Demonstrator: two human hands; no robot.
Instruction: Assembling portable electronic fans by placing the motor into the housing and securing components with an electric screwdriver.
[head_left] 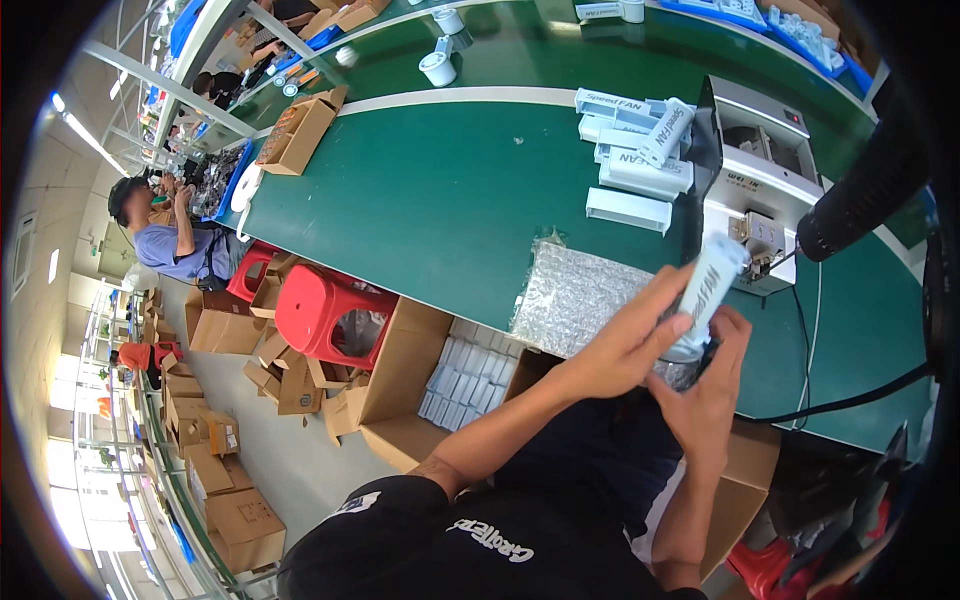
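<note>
Both my hands hold a light-blue handheld fan (pixel 712 285) over the near edge of the green bench, its handle tilted up and its round head low. My left hand (pixel 625 340) grips it from the left, where handle and head meet. Around the head's right and lower side curl the fingers of my right hand (pixel 712 395); part of the head is hidden by them. Just beyond the handle stands a white screw feeder machine (pixel 765 195), and a black electric screwdriver (pixel 860 195) points its bit toward it. Loose light-blue handle shells (pixel 640 175) are piled left of the machine.
Bubble wrap (pixel 580 290) lies on the bench (pixel 420 190) left of my hands. An open carton (pixel 405 400) of pale parts and a red stool (pixel 325 310) stand below the bench edge. Assembled fans (pixel 437 68) sit on the far strip. A co-worker (pixel 180 235) works at far left.
</note>
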